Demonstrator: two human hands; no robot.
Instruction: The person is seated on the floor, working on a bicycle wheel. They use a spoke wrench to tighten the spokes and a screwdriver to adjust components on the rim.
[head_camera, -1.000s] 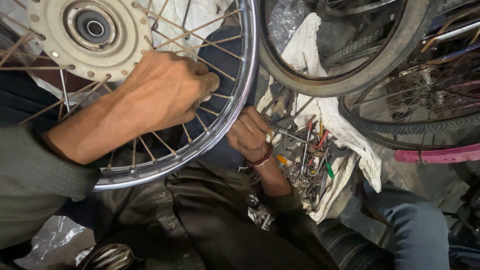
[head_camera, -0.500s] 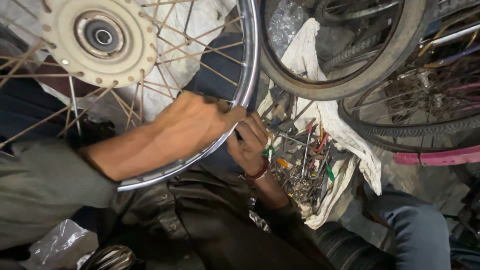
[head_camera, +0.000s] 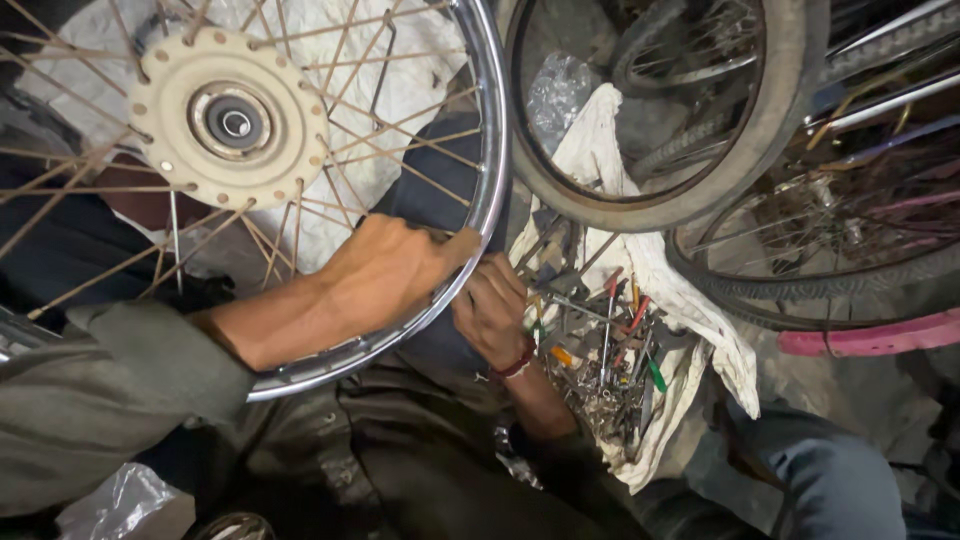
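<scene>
1. The spoked wheel (head_camera: 300, 190) fills the upper left of the view, a bare chrome rim with no tyre on it, its thin spokes running in to a pale round hub (head_camera: 232, 122).
2. The left hand (head_camera: 385, 272) reaches over the lower right part of the rim, fingers curled closed around it where several spokes meet the metal.
3. The right hand (head_camera: 492, 310), with a red band at the wrist, sits just below and beside the left one, pressed to the outside of the rim; its fingers are bent inward, but whether they pinch a small tool or a spoke end I cannot tell.
4. As for progress, the spokes look laced into hub and rim all round the visible part, so the lacing seems done; both hands work at a single spot on the rim, which suggests spoke-by-spoke work with most of the rim left to go.
5. Just right of the hands a heap of hand tools (head_camera: 600, 350), some with coloured handles, lies on a white cloth (head_camera: 690, 300).
6. Beyond it lean a worn tyre (head_camera: 770, 120) and more bicycle wheels (head_camera: 850, 230), with a pink frame part (head_camera: 880, 338) at the right.
</scene>
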